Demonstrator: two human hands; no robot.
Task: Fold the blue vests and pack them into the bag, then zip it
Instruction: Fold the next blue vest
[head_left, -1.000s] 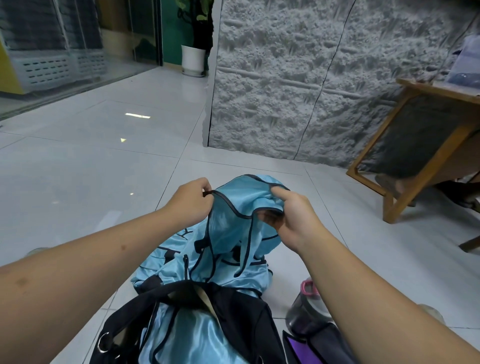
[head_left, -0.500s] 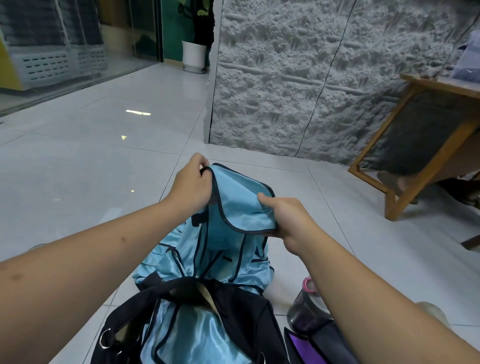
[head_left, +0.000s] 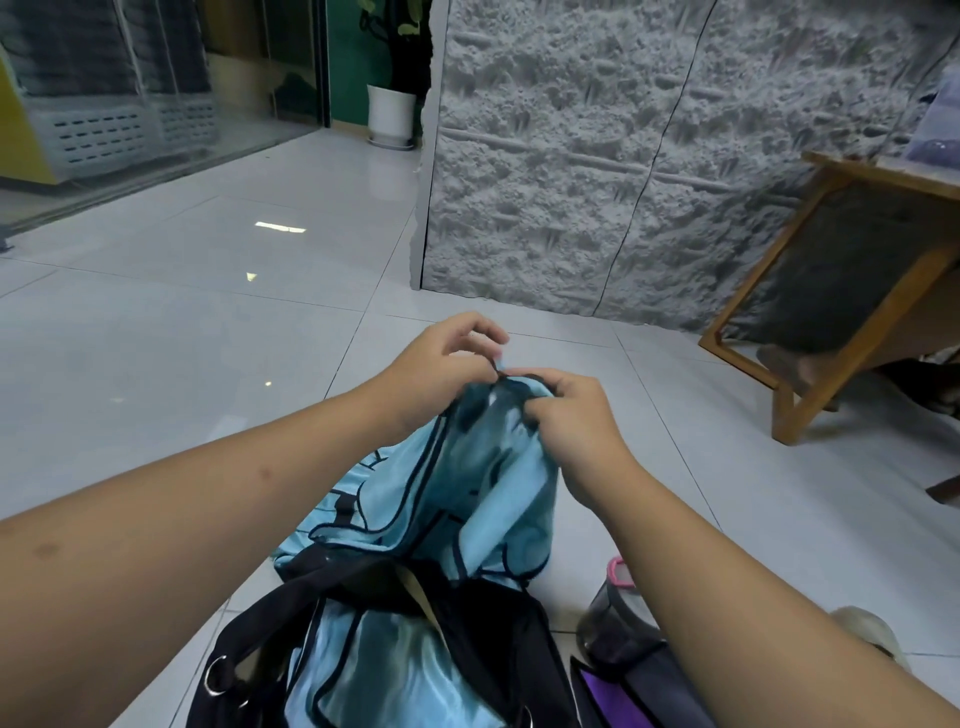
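left hand (head_left: 441, 364) pinching the dark trim at the top of a blue vest (head_left: 467, 483), fingers curled; right hand (head_left: 576, 431) gripping bunched cloth just beside it. held up over the white tile floor (head_left: 182, 338), lower part draped onto the vest pile. below, open black bag (head_left: 498, 644) holding shiny blue vest cloth (head_left: 395, 670). glossy light blue with black edging, crumpled. dark bottle (head_left: 613, 618), pink on lid, beside bag

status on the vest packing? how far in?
Done: at least one blue vest already lies inside the open black bag. In hand: the left hand and right hand pinch the top edge of another vest, bunched above the floor, not yet folded flat. Left: finish folding it, pack it, zip the bag, which gapes open.
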